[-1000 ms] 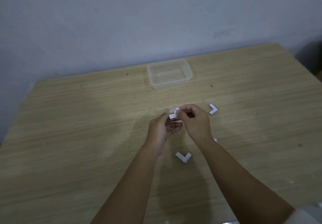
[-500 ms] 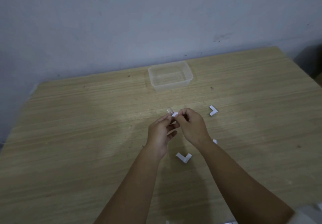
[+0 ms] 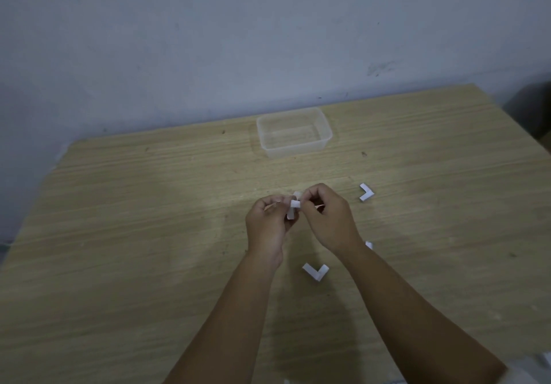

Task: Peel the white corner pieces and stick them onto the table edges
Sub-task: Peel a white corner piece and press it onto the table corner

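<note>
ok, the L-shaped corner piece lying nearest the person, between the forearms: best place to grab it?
Likely pinch one arm of the near corner piece across its width, coming from above. It lies flat on the table with both arms pointing away from the person, and it sits clear of both forearms. Both hands are busy: left hand and right hand pinch the held corner piece.

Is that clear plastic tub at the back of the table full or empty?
Empty. The clear plastic tub has no lid, and its see-through walls and floor show nothing but the wooden table under it.
</note>
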